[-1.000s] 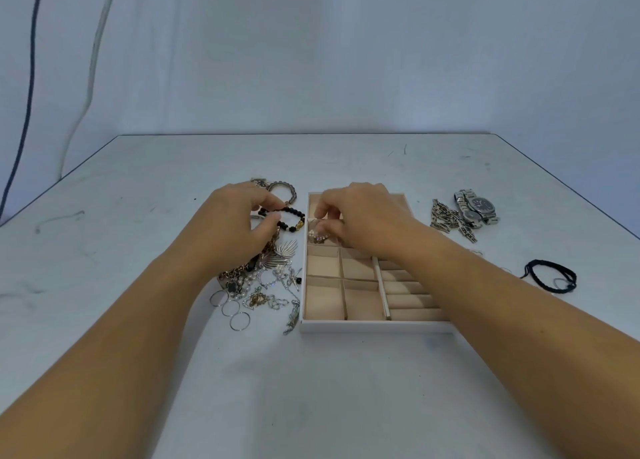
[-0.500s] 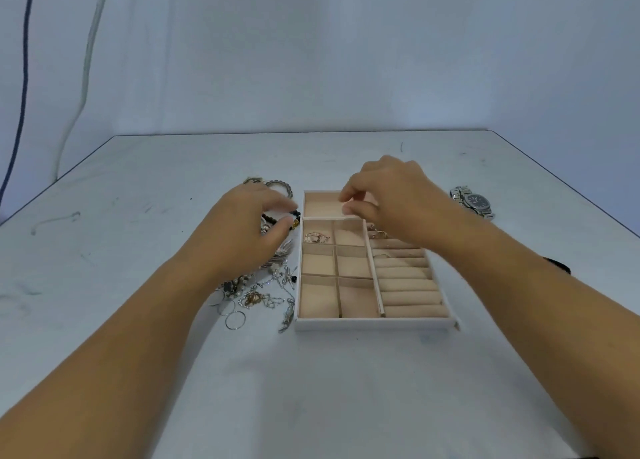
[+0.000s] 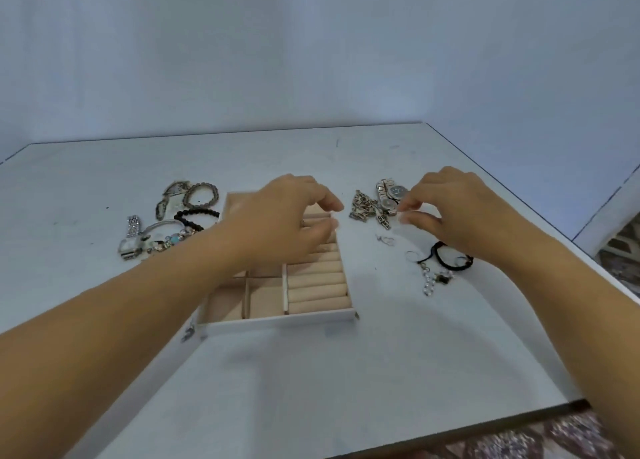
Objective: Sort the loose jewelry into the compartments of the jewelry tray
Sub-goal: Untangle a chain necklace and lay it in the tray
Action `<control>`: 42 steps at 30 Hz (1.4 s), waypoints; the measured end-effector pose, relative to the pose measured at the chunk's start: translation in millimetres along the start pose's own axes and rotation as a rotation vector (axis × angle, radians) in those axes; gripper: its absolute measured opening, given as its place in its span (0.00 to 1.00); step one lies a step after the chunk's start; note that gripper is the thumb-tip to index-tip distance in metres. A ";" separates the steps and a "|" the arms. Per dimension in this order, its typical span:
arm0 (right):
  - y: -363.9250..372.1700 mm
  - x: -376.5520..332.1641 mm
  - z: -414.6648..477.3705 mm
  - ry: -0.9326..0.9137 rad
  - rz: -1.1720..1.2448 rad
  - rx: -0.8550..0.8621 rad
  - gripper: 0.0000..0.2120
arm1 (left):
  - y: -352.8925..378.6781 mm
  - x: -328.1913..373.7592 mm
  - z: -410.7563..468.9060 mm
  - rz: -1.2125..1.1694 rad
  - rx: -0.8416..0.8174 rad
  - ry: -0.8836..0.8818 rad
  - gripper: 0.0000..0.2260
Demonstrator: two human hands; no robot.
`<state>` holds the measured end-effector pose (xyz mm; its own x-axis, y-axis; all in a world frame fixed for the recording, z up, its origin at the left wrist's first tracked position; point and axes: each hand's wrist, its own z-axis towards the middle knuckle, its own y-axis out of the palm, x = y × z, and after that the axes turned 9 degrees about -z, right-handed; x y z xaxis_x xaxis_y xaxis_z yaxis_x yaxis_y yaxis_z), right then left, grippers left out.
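The jewelry tray (image 3: 277, 320) has a white rim, beige square compartments and a column of ring rolls (image 3: 317, 285). My left hand (image 3: 287, 213) hovers over its far half with loosely curled fingers; thumb and forefinger are apart and I see nothing between them. My right hand (image 3: 446, 209) is right of the tray, its thumb and forefinger slightly apart just beside a silver watch (image 3: 391, 195) and a pile of chain pieces (image 3: 363, 207). Left of the tray lie a beaded bracelet (image 3: 201, 195), a black bead bracelet (image 3: 194, 216), a charm bangle (image 3: 162, 237) and another watch (image 3: 130, 239).
A small earring (image 3: 386, 240), a black cord (image 3: 450, 256), thin rings and a bead chain (image 3: 433, 282) lie under my right wrist. The white table's near edge (image 3: 485, 420) and right edge (image 3: 588, 251) are close. A light wall stands behind.
My right hand left the tray and moved right to the watch. My left hand moved from the left pile to above the tray. The view shifted, so the tray sits further left.
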<state>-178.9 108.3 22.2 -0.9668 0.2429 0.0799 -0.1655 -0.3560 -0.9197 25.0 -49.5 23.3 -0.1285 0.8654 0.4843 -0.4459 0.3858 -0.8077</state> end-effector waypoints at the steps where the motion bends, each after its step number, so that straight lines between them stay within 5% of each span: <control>1: 1.0 5.4 -4.1 0.011 -0.001 -0.015 0.07 | 7.1 4.1 7.4 -0.002 -0.010 0.004 0.10; 13: 12.1 21.2 -37.7 0.074 0.109 -0.153 0.10 | 61.2 25.7 52.0 0.108 -0.227 -0.037 0.14; 19: 11.0 10.6 -33.5 0.058 0.108 -0.205 0.12 | 68.7 29.1 57.7 0.119 -0.207 -0.088 0.08; 28: 10.4 12.3 -17.6 0.198 0.303 -0.462 0.08 | 69.7 29.3 61.9 0.136 -0.349 -0.167 0.05; 42: 11.9 11.1 -27.8 0.248 0.471 -0.222 0.03 | 52.7 26.8 50.2 -0.003 -0.167 -0.105 0.05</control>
<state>-186.1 131.8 1.5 -0.8470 0.3184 -0.4258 0.3426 -0.2854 -0.8951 -46.3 -22.0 10.6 -0.2232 0.8294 0.5122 -0.2939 0.4437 -0.8466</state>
